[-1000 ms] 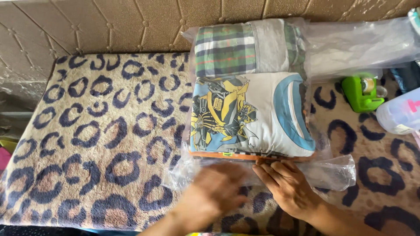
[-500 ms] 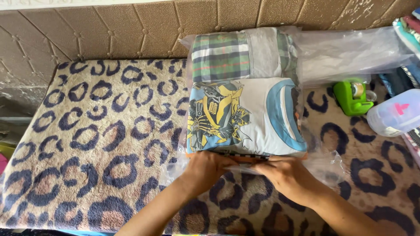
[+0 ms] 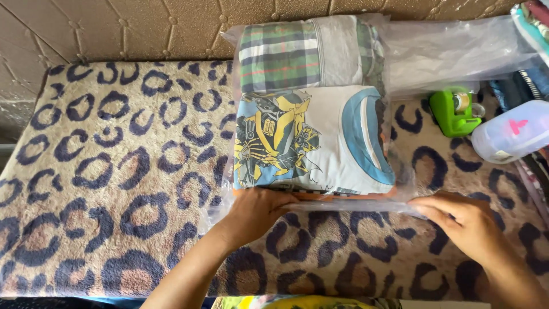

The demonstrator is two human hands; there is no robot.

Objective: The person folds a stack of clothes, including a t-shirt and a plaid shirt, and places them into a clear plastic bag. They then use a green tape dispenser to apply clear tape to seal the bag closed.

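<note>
Clear plastic everywhere in this one: a see-through bag (image 3: 400, 197) lies flat on the leopard-print blanket (image 3: 114, 171), and inside it sits a folded white tee with a blue collar and a yellow robot print (image 3: 311, 140), with a folded green plaid piece (image 3: 286, 54) just above it, touching along the fold. Both garments look fully inside the plastic, so the loading part seems done.

Now the near edge. The left hand (image 3: 254, 212) is pressed against the bottom edge of the tee, fingers curled over the plastic and bearing down on it, not gripping anything free. The right hand (image 3: 457, 220) is out at the bag's right-hand end, fingers stretched flat with the tips on the film, seemingly pinching or smoothing it, though the wrinkled plastic makes it hard to say whether it actually holds a fold. The hands are well apart, working the same strip of bag between them.

So, by my reading: clothes in, edge being flattened, closure not yet made. The bag's far right part still billows loose up by the wall. A green tape dispenser (image 3: 454, 111) waits near the bag's right side, untouched, next to a pale plastic tub (image 3: 509, 137).
</note>
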